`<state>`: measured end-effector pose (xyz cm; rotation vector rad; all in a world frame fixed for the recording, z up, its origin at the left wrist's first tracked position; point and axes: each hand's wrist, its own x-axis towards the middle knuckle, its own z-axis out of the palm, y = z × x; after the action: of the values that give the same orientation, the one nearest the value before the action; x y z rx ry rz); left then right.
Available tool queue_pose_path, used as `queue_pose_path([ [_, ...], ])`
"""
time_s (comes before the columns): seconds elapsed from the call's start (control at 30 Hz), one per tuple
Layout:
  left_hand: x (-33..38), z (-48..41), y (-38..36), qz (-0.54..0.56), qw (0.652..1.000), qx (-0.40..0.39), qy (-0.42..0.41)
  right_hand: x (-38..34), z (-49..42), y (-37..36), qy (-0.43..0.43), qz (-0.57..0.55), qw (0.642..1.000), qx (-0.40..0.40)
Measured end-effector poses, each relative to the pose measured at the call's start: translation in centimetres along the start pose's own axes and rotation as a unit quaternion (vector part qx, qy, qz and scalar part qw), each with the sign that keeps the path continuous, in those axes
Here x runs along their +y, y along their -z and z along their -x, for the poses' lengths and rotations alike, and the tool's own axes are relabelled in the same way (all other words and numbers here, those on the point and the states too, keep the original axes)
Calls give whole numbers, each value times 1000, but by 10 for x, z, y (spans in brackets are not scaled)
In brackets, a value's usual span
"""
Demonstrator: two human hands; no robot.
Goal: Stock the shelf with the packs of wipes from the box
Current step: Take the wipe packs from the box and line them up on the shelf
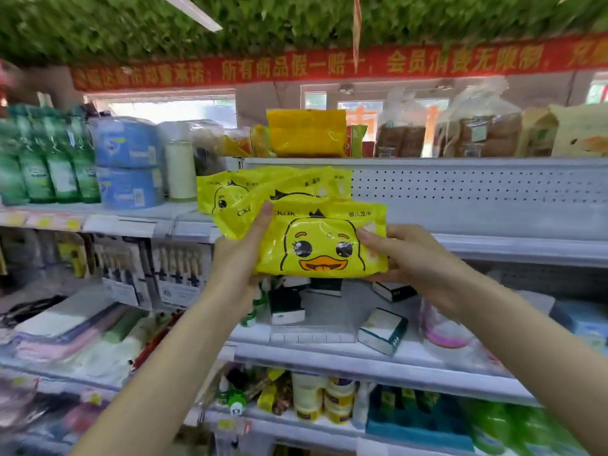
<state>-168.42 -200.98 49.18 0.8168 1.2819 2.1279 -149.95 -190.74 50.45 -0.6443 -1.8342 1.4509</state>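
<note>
I hold three yellow packs of wipes printed with a duck face, fanned one behind another in front of the upper shelf. My left hand (241, 255) grips the front pack (324, 238) at its left edge, thumb on its face. My right hand (406, 258) holds that pack's right edge. A second pack (253, 205) and a third pack (220, 192) stick out behind, up and to the left. The white shelf (493, 222) with a perforated back panel lies just behind the packs, bare to the right. The box is out of view.
Green bottles (49, 159), blue rolls (126, 162) and a white roll (180, 169) fill the shelf on the left. A yellow bag (306, 133) and bagged goods sit on top. Small boxes (383, 330), jars (339, 399) and hanging items (177, 268) crowd the lower shelves.
</note>
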Motion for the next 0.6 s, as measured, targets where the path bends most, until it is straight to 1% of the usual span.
queue_pose_path([
  [0.07, 7, -23, 3, -7, 1000, 22, 5, 1, -21, -6, -3, -10, 1000, -6],
  [0.17, 15, -65, 6, 25, 1000, 8, 11, -1, -57, -14, 9, -38, 999, -9],
  [0.23, 25, -96, 2, 21, 999, -6, 23, -11, -84, -15, 23, -41, 999, 0],
  [0.37, 52, -160, -15, -24, 998, -57, -3, -37, -139, -8, 52, 18, 998, 9],
  [0.5, 68, -219, -27, -52, 992, -113, -33, -49, -187, 1, 77, 40, 995, 47],
  [0.53, 69, -232, -29, -53, 991, -117, -35, -50, -196, 5, 76, 41, 995, 57],
  [0.6, 72, -256, -31, -53, 993, -102, -25, -49, -213, 16, 69, 59, 993, 76],
])
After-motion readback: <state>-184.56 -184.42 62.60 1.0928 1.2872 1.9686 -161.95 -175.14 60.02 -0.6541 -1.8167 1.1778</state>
